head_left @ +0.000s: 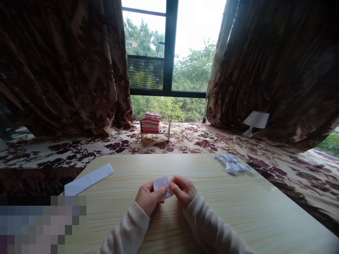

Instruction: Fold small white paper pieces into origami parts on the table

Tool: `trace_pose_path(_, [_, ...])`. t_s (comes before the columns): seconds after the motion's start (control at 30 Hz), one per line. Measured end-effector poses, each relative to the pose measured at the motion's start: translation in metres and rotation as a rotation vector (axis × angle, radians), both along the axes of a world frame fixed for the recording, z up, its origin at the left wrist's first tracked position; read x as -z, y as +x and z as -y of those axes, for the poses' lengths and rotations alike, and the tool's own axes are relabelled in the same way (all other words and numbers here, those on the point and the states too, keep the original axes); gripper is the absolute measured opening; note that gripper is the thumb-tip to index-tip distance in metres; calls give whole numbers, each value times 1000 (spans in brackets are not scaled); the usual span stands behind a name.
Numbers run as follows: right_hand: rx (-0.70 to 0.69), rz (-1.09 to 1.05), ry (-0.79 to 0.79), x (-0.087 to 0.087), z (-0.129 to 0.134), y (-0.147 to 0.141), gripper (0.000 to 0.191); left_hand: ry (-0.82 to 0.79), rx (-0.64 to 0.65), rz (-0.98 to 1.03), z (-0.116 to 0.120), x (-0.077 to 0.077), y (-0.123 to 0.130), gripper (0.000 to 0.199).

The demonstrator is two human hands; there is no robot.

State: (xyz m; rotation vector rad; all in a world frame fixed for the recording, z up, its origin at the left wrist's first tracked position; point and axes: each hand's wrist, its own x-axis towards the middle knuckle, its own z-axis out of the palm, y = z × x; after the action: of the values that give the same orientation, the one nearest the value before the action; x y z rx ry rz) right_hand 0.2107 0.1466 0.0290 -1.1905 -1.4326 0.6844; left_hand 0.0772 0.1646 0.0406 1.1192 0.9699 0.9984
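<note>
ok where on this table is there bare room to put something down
The widest bare patch of the table lies right of the right hand, nearer than the cluster of folded paper. Another lies between the long paper strip and the left hand. It is crowded where both hands hold a small paper. The pixelated corner can't be judged.

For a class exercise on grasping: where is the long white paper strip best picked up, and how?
Probably at the end of the long white paper strip nearest the left hand, coming from the right and pinching top and underside: it lies flat and slanted on the table, with that end pointing inward.
</note>
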Motion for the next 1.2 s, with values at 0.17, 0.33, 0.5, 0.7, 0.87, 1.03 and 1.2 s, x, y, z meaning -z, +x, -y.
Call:
trace_pose_path(0.17, [-61, 137, 156, -2, -1, 5, 19, -44, 114, -8, -2, -4, -3, 28])
trace_pose_path(0.33, [-108, 135, 138, -4, 0, 14, 19, -53, 146, -19, -7, -5, -6, 41])
trace_pose_path(0.5, [-138, 77, 105, -4, 1, 14, 20, 0, 172, -67, -8, -1, -8, 34])
trace_pose_path(0.7, [-119, 40, 105, -1, -2, 12, 25, -6, 224, -96, 0, -10, -7, 31])
trace_pose_path(0.87, [-128, -69, 9, 4, -4, 8, 32, 13, 88, -65, 2, -8, -4, 30])
trace_pose_path(1.03, [-248, -268, -183, 8, -3, 3, 40, 21, -82, -15, -2, -4, -4, 30])
trace_pose_path(1.2, [-281, -319, -173, 12, -3, 1, 39, -17, -107, 12, -2, -3, -3, 34])
